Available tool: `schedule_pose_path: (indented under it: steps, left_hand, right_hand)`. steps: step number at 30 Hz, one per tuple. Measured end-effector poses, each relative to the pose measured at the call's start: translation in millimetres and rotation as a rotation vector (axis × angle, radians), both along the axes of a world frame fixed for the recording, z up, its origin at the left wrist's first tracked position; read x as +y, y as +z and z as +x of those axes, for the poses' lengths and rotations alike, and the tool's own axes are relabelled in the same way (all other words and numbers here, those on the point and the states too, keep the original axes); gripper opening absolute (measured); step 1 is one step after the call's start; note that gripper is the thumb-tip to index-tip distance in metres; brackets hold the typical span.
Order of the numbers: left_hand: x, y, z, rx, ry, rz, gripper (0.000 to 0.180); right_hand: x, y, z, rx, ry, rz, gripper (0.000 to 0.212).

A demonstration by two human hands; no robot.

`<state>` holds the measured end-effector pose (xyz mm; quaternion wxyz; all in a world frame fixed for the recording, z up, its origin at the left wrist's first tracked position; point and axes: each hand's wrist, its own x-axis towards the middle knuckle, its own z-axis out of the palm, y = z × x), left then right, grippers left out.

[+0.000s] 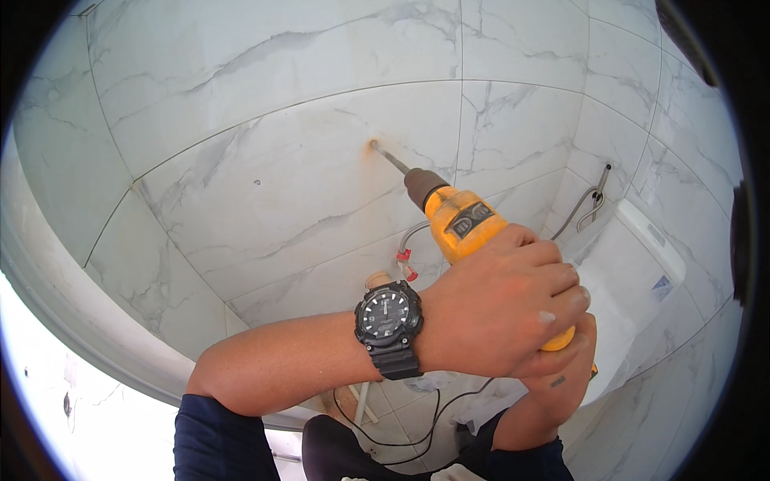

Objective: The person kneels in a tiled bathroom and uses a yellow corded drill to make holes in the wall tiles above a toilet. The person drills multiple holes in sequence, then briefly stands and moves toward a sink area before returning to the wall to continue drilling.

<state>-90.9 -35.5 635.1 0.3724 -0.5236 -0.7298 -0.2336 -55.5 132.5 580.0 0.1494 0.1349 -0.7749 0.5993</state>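
A yellow power drill (467, 220) with a brown chuck points up and left at a white marble-patterned tile wall (297, 184). The tip of its long metal drill bit (391, 159) meets the wall at a spot ringed with orange-brown dust, which streaks downward. My left hand (505, 309), with a black watch (388, 317) on the wrist, wraps over the rear of the drill body from above. Below and behind it, my right hand (565, 377) is closed round the drill's rear grip, its fingers mostly hidden by the left hand.
Below the drill, a red-handled valve (407, 264) with a grey hose stands at the wall. On the right is a white toilet (634, 272), with a flexible hose (593, 204) behind it. A black cord (433, 425) loops across the tiled floor. A small mark (257, 183) sits on the wall tile.
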Motion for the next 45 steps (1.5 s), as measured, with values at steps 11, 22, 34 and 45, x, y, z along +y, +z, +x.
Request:
schedule_pose_path:
  steps: [11,22,34,45]
  left_hand:
    - [1,-2,-2,0.027,0.003,0.019,0.026]
    - [-1,1,1,0.016,0.005,-0.014,0.023]
    - [-3,1,1,0.005,0.010,-0.037,0.026]
    - [-1,0,1,0.003,0.000,-0.018,0.026]
  right_hand:
    - [0,-4,-3,0.031,0.010,-0.001,0.054]
    - [-7,8,3,0.155,0.016,-0.035,0.035]
    - [-4,5,-2,0.156,0.019,0.011,0.039]
    - [-6,5,0,0.139,0.018,-0.055,0.041]
